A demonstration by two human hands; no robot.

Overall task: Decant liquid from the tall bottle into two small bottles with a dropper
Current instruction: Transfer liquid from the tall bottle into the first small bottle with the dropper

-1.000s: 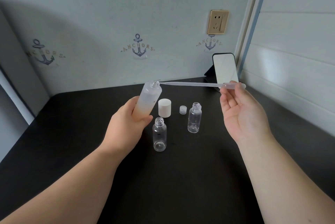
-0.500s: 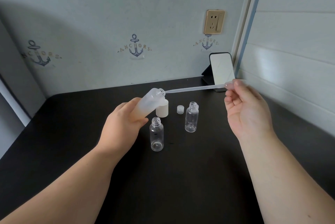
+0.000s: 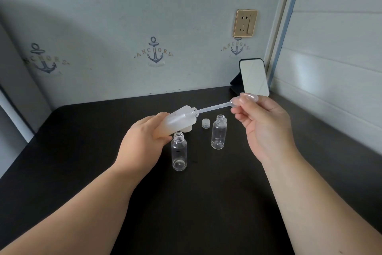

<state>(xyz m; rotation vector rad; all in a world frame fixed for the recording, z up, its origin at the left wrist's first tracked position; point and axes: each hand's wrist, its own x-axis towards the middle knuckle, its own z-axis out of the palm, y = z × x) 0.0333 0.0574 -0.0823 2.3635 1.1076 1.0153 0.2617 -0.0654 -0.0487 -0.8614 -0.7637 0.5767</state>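
My left hand grips the tall frosted bottle, tilted far over with its open mouth pointing right. My right hand pinches the bulb of a clear plastic dropper, whose thin tip reaches into the bottle's mouth. Two small clear bottles stand open and upright on the black table: one just below the tall bottle, the other to its right, below the dropper.
A small clear cap lies between the bottles. A white cap is mostly hidden behind the tall bottle. A phone leans on a stand at the back right corner, by the wall.
The tall bottle has tipped further towards level and sunk lower. My right hand has lowered and pushed the dropper tip into the bottle's mouth.
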